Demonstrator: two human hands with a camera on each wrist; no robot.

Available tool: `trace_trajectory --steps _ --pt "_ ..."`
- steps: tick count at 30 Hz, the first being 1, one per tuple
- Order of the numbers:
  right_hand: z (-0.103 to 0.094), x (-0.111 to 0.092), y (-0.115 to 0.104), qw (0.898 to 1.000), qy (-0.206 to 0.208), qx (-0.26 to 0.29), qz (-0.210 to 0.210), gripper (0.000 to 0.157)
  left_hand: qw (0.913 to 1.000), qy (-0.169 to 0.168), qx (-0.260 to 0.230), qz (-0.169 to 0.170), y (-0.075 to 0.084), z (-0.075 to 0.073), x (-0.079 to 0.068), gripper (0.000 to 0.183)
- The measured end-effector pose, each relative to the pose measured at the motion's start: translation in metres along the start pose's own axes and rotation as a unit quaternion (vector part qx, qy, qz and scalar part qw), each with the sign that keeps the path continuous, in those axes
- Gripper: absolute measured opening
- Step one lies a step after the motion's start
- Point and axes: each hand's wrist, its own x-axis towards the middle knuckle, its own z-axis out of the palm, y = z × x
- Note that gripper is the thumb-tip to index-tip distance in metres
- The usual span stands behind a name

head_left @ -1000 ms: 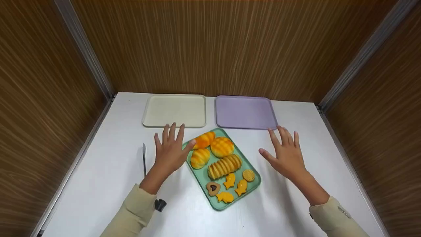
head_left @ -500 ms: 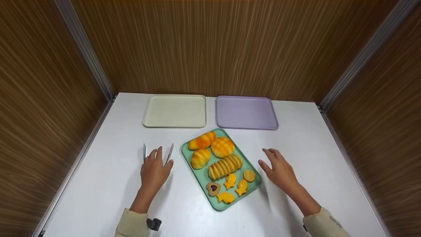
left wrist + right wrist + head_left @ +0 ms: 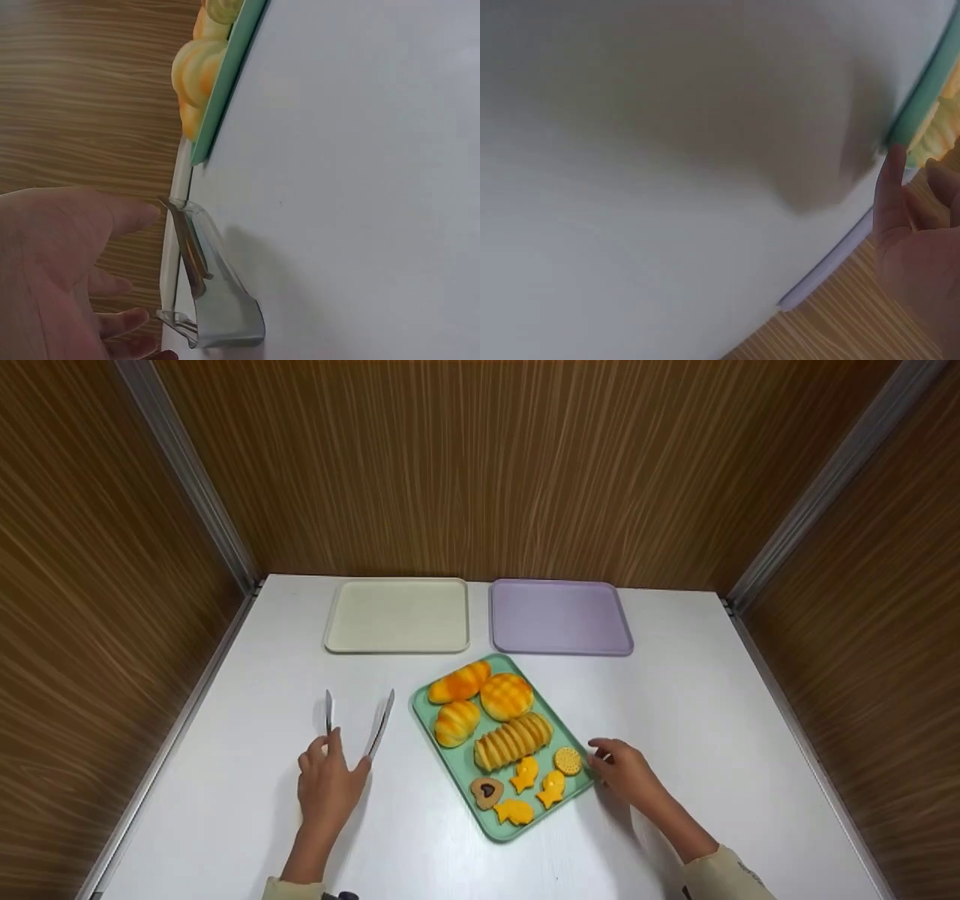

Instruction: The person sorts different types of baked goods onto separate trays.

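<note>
Metal tongs (image 3: 381, 724) lie spread on the white table, their two tips pointing away from me. My left hand (image 3: 330, 784) is over them with fingers and thumb parted, hiding their near part in the head view. In the left wrist view, the tongs' bent metal (image 3: 229, 319) shows beside the loosely spread fingers. My right hand (image 3: 630, 772) is at the right edge of a green tray (image 3: 450, 771). One fingertip (image 3: 895, 154) is right at the tray's rim in the right wrist view, with the thumb held apart.
Bread rolls (image 3: 507, 696), a ridged loaf (image 3: 514, 741), a heart cookie (image 3: 487, 793), a round cookie (image 3: 568, 761) and several yellow fish-shaped pieces (image 3: 514, 812) fill the green tray. A cream tray (image 3: 397, 615) and a purple tray (image 3: 561, 616) stand side by side along the wooden back wall (image 3: 480, 472).
My left hand has come back from above the green tray's left side to the tongs, which came into fuller view. My right hand has moved down and inward to the green tray's edge.
</note>
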Motion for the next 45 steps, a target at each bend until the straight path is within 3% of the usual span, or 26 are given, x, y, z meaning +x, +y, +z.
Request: trace_trajectory --steps 10,21,29,38,45 --pt "0.011 0.003 0.009 1.000 0.009 0.016 0.025 0.029 0.9984 0.011 -0.041 -0.037 -0.014 0.013 -0.012 0.087" --pt "0.013 0.006 0.007 0.999 0.022 0.015 0.027 0.024 0.9959 0.026 -0.063 -0.059 -0.012 0.023 -0.010 0.088" --pt "0.014 0.005 0.007 0.999 0.018 0.025 0.033 0.025 0.9949 0.038 -0.073 -0.057 -0.012 0.027 -0.006 0.083" --pt "0.014 0.006 0.006 0.999 0.011 0.010 0.032 0.025 0.9945 0.032 -0.087 -0.050 -0.011 0.027 -0.008 0.073" --pt "0.014 0.006 0.006 0.999 0.010 -0.003 0.031 0.026 0.9934 0.012 -0.108 -0.036 -0.002 0.026 -0.012 0.070"
